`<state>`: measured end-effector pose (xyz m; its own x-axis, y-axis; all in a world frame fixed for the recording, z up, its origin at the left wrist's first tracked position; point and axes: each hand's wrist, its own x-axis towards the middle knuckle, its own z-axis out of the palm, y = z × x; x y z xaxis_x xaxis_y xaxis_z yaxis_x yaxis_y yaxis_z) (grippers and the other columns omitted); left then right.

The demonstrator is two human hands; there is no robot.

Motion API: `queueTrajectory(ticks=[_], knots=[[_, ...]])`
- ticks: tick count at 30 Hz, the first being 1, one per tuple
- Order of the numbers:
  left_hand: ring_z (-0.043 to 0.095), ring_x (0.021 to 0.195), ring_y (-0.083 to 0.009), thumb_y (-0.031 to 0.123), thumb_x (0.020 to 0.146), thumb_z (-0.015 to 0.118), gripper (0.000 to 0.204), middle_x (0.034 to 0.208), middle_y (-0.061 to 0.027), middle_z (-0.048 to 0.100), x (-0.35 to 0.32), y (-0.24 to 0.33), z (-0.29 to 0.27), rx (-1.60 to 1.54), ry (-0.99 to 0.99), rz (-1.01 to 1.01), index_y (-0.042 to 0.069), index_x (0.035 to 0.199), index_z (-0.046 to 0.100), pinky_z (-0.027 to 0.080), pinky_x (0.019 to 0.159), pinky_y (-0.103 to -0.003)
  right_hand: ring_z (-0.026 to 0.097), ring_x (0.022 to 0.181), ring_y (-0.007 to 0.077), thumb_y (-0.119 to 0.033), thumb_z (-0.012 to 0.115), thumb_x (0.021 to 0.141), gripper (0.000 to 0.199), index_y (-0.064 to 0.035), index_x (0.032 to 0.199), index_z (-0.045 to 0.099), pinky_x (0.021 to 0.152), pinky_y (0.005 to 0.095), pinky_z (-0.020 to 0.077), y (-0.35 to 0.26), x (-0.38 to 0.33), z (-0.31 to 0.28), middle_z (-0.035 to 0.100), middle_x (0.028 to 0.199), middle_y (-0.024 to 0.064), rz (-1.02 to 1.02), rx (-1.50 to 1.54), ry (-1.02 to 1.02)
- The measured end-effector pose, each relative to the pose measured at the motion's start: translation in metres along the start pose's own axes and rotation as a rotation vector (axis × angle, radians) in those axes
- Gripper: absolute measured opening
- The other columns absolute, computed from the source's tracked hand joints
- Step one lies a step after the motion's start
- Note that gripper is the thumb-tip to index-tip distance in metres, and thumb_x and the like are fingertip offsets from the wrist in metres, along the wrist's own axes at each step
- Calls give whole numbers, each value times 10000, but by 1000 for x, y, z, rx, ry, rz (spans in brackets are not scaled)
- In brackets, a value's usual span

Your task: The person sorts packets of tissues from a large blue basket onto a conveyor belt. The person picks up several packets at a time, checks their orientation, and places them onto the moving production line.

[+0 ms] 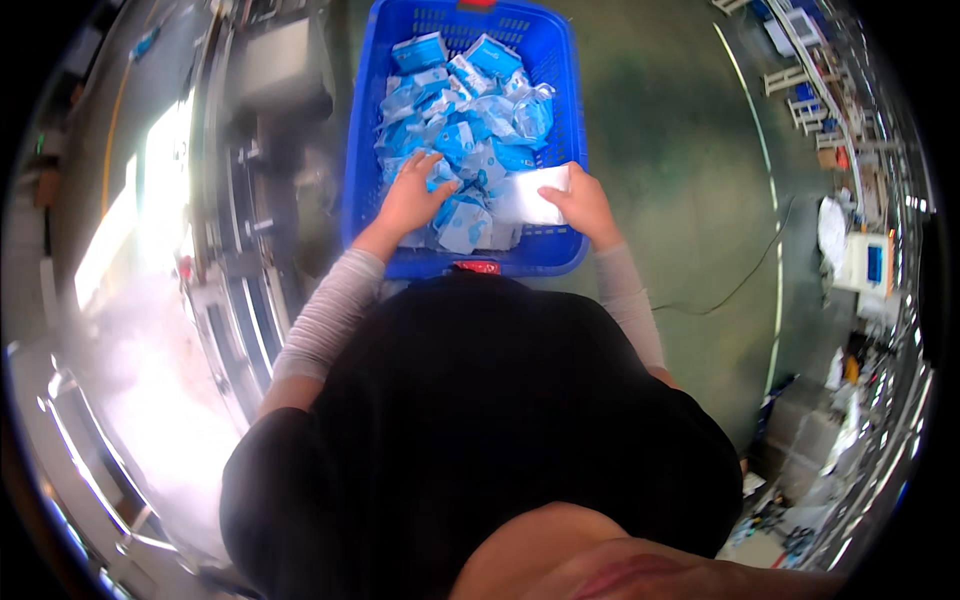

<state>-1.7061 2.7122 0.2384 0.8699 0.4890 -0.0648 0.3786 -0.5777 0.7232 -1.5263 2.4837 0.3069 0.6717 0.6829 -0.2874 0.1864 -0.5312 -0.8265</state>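
A blue plastic basket [357,130] stands in front of me, heaped with blue-and-white soft packets [455,140] and crumpled clear film. Over the near left part of the heap is my left hand [412,198], its fingers spread and bent above the packets; whether they touch one is unclear. My right hand [585,208], at the basket's right side, grips a flat white packet [535,196] between thumb and fingers. Glare washes out the packet's face, and its left end is blurred. The fingers under it are hidden.
Grey-green floor [670,150] spreads to the right of the basket, with a thin dark cable [745,285] lying on it. Metal machinery [240,220] runs along the left. Benches and shelving [815,95] line the far right.
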Motion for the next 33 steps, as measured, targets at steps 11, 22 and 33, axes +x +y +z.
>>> queueTrajectory(ticks=[11, 22, 33], knots=[[597, 1071, -209, 641, 928, 340, 796, 1232, -148, 571, -92, -14, -80, -1845, -107, -206, -40, 1336, 396, 481, 912, -335, 590, 1029, 179, -205, 653, 864, 452, 70, 1198, 524, 888, 293, 463, -112, 26, 102, 613, 1134, 127, -23, 379, -530], [641, 997, -224, 204, 915, 584, 419, 1164, -128, 613, -183, -68, -104, -1861, 337, -388, -49, 1236, 491, 538, 827, -346, 690, 809, 279, -481, 380, 981, 609, -25, 1384, 355, 521, 260, 547, -139, 43, 188, 644, 1046, 210, 256, 399, -822], [559, 1110, -321, 208, 936, 560, 416, 1210, -215, 561, -356, -160, -131, -1316, 1135, -990, -31, 1260, 457, 435, 1000, -462, 647, 911, 176, -308, 442, 990, 398, -59, 1299, 474, 682, 253, 517, -36, 86, 91, 635, 1094, 130, 266, 467, -464]])
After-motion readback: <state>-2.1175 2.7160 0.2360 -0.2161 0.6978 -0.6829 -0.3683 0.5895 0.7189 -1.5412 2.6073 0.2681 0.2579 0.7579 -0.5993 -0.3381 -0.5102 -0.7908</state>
